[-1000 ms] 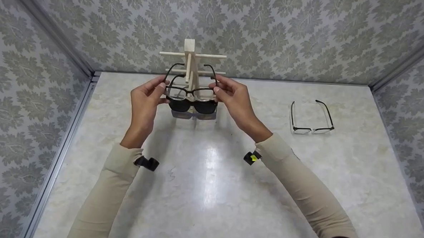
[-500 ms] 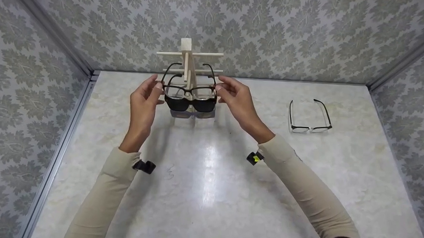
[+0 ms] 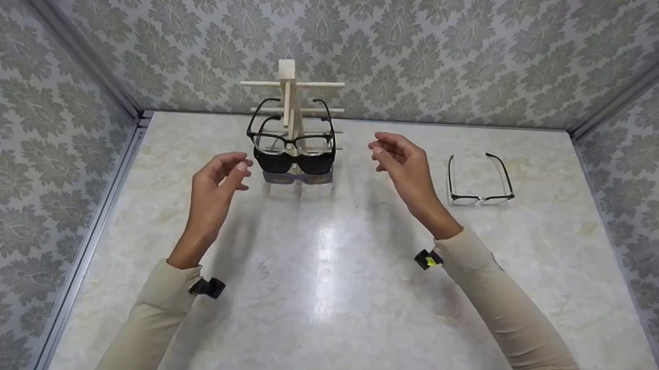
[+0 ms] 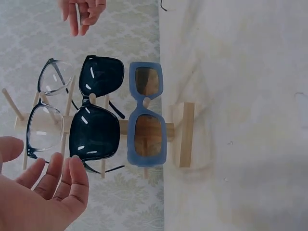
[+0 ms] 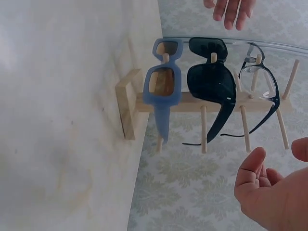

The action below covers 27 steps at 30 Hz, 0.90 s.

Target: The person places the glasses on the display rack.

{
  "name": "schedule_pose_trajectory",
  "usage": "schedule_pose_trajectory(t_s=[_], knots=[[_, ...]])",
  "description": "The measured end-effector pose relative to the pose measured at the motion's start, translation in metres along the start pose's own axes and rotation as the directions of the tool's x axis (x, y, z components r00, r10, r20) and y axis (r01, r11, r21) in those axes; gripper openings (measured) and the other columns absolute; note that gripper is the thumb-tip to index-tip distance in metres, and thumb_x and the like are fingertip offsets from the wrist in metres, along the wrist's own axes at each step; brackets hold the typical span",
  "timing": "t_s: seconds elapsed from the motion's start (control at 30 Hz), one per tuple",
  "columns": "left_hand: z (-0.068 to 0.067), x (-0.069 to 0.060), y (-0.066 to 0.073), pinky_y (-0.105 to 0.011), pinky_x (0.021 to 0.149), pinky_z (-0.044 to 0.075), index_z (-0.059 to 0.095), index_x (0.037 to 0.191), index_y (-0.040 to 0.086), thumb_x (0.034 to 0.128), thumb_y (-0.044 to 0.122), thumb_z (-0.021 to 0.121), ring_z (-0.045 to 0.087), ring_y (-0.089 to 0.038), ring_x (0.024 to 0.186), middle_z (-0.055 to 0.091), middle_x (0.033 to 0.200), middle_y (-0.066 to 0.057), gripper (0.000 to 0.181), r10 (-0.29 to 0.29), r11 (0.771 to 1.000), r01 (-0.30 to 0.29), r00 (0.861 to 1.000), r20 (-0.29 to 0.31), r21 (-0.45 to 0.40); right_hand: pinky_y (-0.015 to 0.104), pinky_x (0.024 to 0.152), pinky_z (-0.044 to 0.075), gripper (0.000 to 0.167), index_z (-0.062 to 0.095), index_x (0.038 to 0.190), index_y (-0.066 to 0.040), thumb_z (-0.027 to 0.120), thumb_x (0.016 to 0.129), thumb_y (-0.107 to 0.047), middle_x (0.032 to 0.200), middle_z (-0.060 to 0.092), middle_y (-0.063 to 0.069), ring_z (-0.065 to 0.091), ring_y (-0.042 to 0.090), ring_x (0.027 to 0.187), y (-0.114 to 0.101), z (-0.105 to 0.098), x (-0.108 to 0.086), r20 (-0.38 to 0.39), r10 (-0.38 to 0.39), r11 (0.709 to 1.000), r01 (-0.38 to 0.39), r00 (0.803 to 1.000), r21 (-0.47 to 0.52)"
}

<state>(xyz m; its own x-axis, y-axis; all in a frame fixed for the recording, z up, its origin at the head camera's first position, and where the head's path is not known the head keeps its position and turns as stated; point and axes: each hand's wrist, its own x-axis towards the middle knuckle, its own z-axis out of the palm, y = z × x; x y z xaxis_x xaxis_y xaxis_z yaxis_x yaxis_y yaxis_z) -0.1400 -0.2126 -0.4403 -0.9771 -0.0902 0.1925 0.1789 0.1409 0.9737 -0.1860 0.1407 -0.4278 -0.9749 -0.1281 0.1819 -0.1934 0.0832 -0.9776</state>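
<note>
Two beige-sleeved arms (image 3: 507, 309) extend forward; bare left hand (image 3: 212, 188) and bare right hand (image 3: 411, 169) hover apart, fingers (image 3: 228, 159) loosely bent.

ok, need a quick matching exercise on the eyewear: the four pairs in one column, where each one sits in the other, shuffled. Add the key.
Pairs
1. Blue-framed sunglasses
2. Clear-lensed pair on the wooden stand
3. Loose pair
4. Black sunglasses

Places
A. On the table, temples open
B. Between two other pairs on the stand
C. Highest of the three on the stand
D. Lowest on the stand, nearest its base

Right pairs: 1-D, 2-C, 3-A, 4-B
</note>
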Motion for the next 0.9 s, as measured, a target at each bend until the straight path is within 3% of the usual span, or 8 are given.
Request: schedule_pose_trajectory(t_s=[0.17,0.33,0.57,0.9], knots=[[0.008,-0.011,-0.003,-0.031,0.084,0.064,0.068,0.135,-0.007,0.1120,0.013,0.066,0.069,-0.027,0.109,0.072,0.128,-0.024,0.031,-0.020,1.000,0.020,0.999,0.036,-0.004,0.034,0.089,0.061,0.037,0.065,0.146,0.004,0.065,0.112,-0.011,0.133,0.070,0.024,0.068,0.034,0.117,0.009,-0.016,-0.014,-0.008,-0.015,0.999,0.014,1.000,-0.052],[0.022,-0.024,-0.011,-0.030,0.086,0.064,0.067,0.137,-0.008,0.1104,0.010,0.068,0.070,-0.027,0.113,0.073,0.130,-0.024,0.032,-0.060,0.998,0.061,0.995,0.080,-0.008,0.032,0.089,0.060,0.038,0.065,0.145,0.004,0.067,0.111,-0.010,0.133,0.070,0.022,0.070,0.019,0.115,0.019,-0.030,-0.028,-0.020,-0.004,0.997,0.002,1.000,-0.075],[0.041,-0.038,-0.026,-0.031,0.093,0.063,0.069,0.139,-0.003,0.1091,0.012,0.071,0.069,-0.028,0.124,0.072,0.135,-0.018,0.033,-0.048,0.999,0.049,0.989,0.143,0.003,0.026,0.092,0.060,0.038,0.066,0.145,0.003,0.070,0.110,-0.010,0.133,0.070,0.019,0.069,0.019,0.117,0.033,-0.048,-0.043,-0.043,0.006,0.993,-0.011,0.999,-0.117],[0.068,-0.044,-0.038,-0.057,0.108,0.056,0.070,0.142,0.003,0.1090,0.018,0.073,0.067,-0.029,0.131,0.072,0.140,-0.012,0.037,-0.065,0.998,0.063,0.981,0.182,0.018,0.021,0.096,0.060,0.038,0.066,0.143,0.004,0.072,0.109,-0.011,0.134,0.069,0.024,0.068,0.018,0.119,0.053,-0.076,-0.065,-0.108,0.014,0.988,-0.031,0.994,-0.152]])
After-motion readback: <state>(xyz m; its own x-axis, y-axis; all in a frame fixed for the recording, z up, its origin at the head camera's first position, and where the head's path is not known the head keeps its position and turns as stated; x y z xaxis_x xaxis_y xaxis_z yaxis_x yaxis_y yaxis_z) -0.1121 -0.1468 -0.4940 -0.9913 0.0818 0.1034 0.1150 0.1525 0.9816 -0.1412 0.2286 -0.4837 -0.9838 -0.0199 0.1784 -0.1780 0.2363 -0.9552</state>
